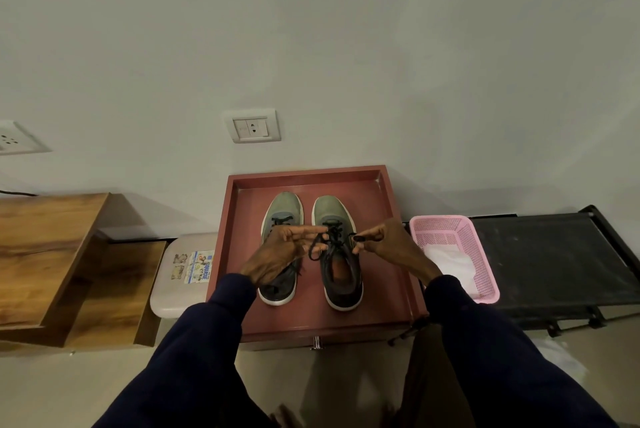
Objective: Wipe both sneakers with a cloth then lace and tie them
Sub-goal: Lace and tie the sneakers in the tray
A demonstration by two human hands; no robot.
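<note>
Dark-sleeved left grip [287,247] and right grip [381,240] seemingly pinch lace [315,251] over right sneaker [332,209] (left sneaker [284,206] half hidden).

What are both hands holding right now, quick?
Left hand: fingers mostly straight, with a loop of the black lace at its fingertips; whether it is gripping cannot be told.
Right hand: pinching the other end of the black lace.

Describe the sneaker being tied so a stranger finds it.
Find the red tray below the wall socket. Of the two grey-green sneakers in it, take the sneaker nearer the pink basket. Its black lace is held between left hand and right hand.
</note>
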